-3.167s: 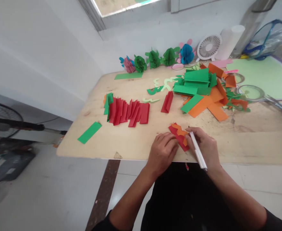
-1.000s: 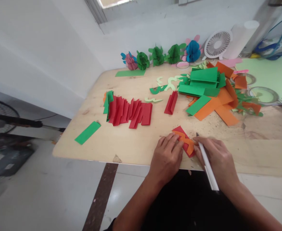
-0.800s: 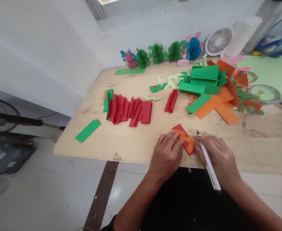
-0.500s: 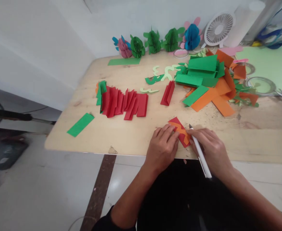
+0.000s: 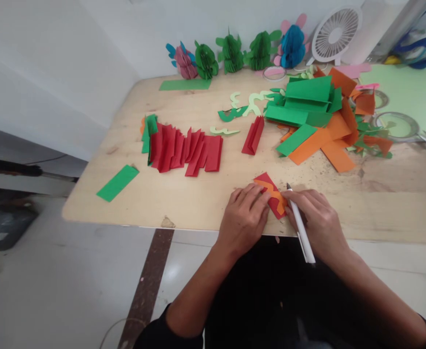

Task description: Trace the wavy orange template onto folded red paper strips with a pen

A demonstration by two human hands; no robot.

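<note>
Near the front edge of the wooden table (image 5: 194, 203), a piece of red paper (image 5: 274, 207) is laid at a slant, with a wavy orange cutout (image 5: 275, 194) placed on top of it. Both are steadied by the left hand (image 5: 242, 218), whose bent fingers are rested on them from above — pressed down rather than closed in a grasp. A white pen (image 5: 303, 232) is gripped by the right hand (image 5: 315, 220), its dark tip pointed away from the body and its other end slanted back toward the lap. The right edge of the papers is met by the fingertips of that same hand; whether they are pinched there cannot be told.

Farther back, a single folded red paper (image 5: 253, 136) is set apart from a row of red folded papers (image 5: 186, 151), and at the left a green strip (image 5: 117, 182) is left lying flat. To the right, green folded papers (image 5: 303, 99) are heaped over orange strips (image 5: 338, 156), with pale green cutouts (image 5: 253, 104) scattered beside them. Along the wall, paper ornaments (image 5: 232, 54) are lined up — pink, green and blue — and next to them a small white fan (image 5: 335, 36) is stood.
</note>
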